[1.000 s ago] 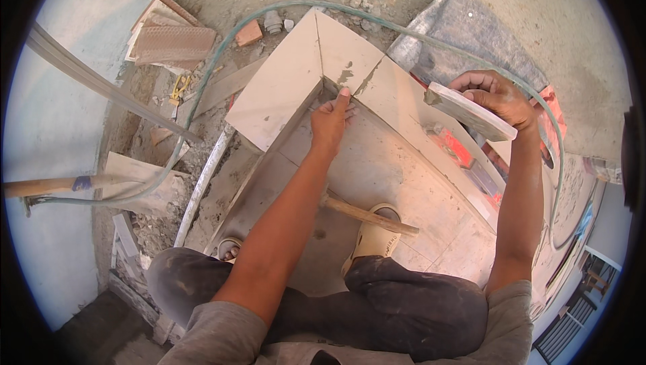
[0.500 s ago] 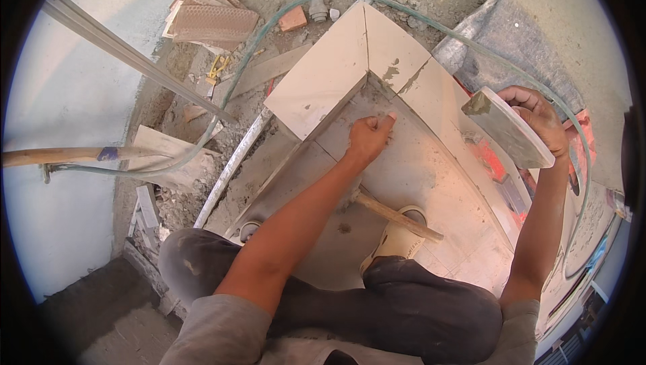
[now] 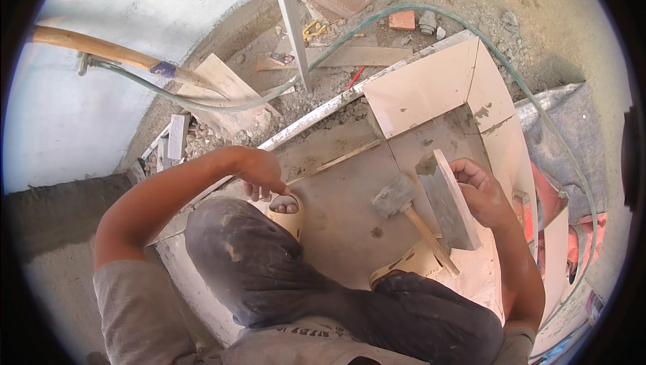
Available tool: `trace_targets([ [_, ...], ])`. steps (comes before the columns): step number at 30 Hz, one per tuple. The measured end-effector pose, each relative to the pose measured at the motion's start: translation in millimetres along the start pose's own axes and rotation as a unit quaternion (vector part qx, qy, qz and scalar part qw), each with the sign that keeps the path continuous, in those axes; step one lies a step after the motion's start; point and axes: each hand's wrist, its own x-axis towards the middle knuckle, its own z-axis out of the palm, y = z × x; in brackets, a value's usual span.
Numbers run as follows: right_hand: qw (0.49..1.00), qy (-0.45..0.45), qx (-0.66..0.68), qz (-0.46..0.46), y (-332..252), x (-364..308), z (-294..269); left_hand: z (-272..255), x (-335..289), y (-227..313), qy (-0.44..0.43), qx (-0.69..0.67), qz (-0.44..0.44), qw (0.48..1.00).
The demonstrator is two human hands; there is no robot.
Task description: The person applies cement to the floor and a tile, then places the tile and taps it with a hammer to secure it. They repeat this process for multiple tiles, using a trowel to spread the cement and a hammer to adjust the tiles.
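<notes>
I squat on a pale tiled floor (image 3: 340, 210) edged by upright cream tiles (image 3: 424, 85) that meet in a corner. My right hand (image 3: 481, 190) grips a grey rectangular tile piece (image 3: 449, 203), held on edge and tilted just above the floor, with a dab of mortar on its top corner. A rubber mallet (image 3: 393, 196) with a wooden handle lies on the floor just left of that tile. My left hand (image 3: 266, 173) holds nothing; its fingers point down beside my tan sandal (image 3: 288, 215), near the floor's left edge.
A metal straightedge (image 3: 289, 21) leans at the top. A green hose (image 3: 471, 31) loops around the tiled corner. Beyond the platform lie rubble, tile offcuts (image 3: 222, 82) and a brick piece (image 3: 402, 20). A wooden handle (image 3: 101, 48) crosses the upper left. A grey sack (image 3: 572, 136) is at right.
My left hand has pulled back from the far tiled corner to beside my left foot. My right hand has brought the tile piece from the right side in over the floor.
</notes>
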Motion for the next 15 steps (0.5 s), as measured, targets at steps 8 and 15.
trace_targets([
  [8,0.905,0.031,-0.407,-0.118,-12.6,35.1,86.7,113.7,33.9,-226.7,0.644,-0.017,-0.009,0.765],
  [15,0.848,0.030,-0.516,-0.113,-23.2,72.8,131.2,159.6,76.3,-327.5,0.701,-0.099,-0.067,0.703],
])
